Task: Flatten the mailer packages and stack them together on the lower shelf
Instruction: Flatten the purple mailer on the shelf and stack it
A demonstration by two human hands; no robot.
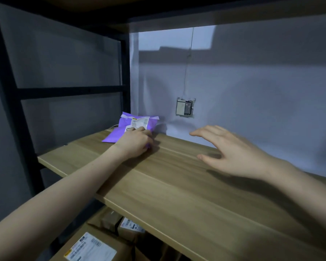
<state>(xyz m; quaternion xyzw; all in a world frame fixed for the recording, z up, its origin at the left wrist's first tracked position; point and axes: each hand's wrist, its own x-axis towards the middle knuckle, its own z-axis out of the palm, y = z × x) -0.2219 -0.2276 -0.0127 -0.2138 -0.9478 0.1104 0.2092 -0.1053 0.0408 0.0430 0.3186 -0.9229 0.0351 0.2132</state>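
Note:
A purple mailer package (129, 128) with a white shipping label lies at the back left of a wooden shelf board (177, 185), against the wall. My left hand (135, 143) reaches over its near edge, and the fingers curl down onto the package and grip it. My right hand (231, 153) hovers above the shelf board further right, fingers spread and relaxed, holding nothing. It is well apart from the package.
Black metal shelf posts (125, 72) and crossbars frame the left side. A wall socket (184, 108) sits on the grey wall behind the shelf. Below the board, several brown cardboard boxes (94, 243) with labels fill the lower level.

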